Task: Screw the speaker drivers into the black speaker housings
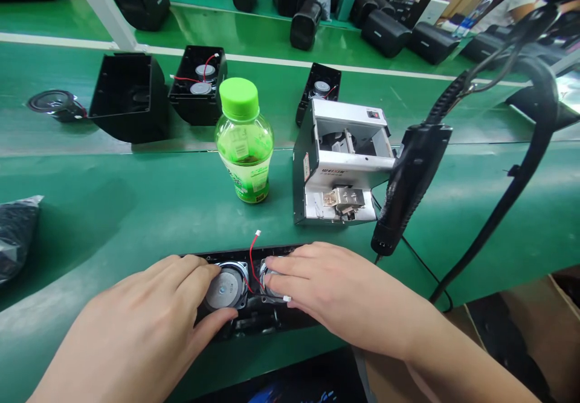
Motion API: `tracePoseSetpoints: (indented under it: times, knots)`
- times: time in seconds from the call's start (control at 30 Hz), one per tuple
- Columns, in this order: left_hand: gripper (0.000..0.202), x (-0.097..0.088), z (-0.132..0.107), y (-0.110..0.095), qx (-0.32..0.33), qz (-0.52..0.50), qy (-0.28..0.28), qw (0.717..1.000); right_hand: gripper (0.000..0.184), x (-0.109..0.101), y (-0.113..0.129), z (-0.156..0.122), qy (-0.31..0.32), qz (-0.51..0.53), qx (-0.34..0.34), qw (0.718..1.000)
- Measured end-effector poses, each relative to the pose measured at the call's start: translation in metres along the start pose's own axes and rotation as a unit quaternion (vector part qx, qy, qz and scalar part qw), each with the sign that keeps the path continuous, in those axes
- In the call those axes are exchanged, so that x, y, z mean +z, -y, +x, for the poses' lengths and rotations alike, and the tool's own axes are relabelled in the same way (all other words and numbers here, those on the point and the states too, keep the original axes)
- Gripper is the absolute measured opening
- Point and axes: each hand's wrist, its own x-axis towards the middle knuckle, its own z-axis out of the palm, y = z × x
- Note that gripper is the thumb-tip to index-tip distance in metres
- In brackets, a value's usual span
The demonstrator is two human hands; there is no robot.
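A long black speaker housing (272,323) lies on the green bench in front of me, holding two round speaker drivers. My left hand (149,312) curls around the left speaker driver (224,288), index finger at its far side and thumb at its near edge. Over the right speaker driver (267,277), my right hand (330,294) rests with its fingers stretched out, hiding most of it; its thumb is out of sight. Red wires (252,255) with white plugs come up between the two drivers.
Beyond the housing stand a green-capped bottle (244,149) and a silver-black screw feeder (344,167). An electric screwdriver (410,185) hangs at the right. Further back are an open black housing (129,98), a loose driver (57,104) and black speakers (385,31). A plastic bag (18,234) lies left.
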Motion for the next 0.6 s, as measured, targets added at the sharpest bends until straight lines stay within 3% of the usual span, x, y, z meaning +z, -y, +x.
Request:
tracePoseSetpoints:
  times: [0.1,0.33,0.47,0.53,0.6]
  knots:
    - [0.037,-0.004,0.007,-0.003,0.026,0.035,-0.013,0.999,0.034,0.001,0.0,-0.001,-0.013,-0.004,0.0,1.0]
    - [0.037,-0.011,0.022,-0.004,0.018,-0.012,-0.018,1.0,0.033,0.004,-0.001,0.002,-0.016,-0.026,-0.007,1.0]
    - [0.06,-0.011,0.017,0.0,0.016,-0.041,-0.049,0.998,0.029,-0.007,0.001,-0.006,-0.034,-0.05,-0.027,0.998]
    - [0.062,-0.013,0.011,-0.002,-0.01,-0.06,-0.073,0.995,0.028,-0.014,0.003,-0.017,-0.114,-0.03,-0.029,0.993]
    - [0.043,-0.014,0.006,-0.008,-0.055,-0.108,-0.094,0.988,0.026,-0.017,0.003,-0.03,-0.274,0.01,0.007,0.962]
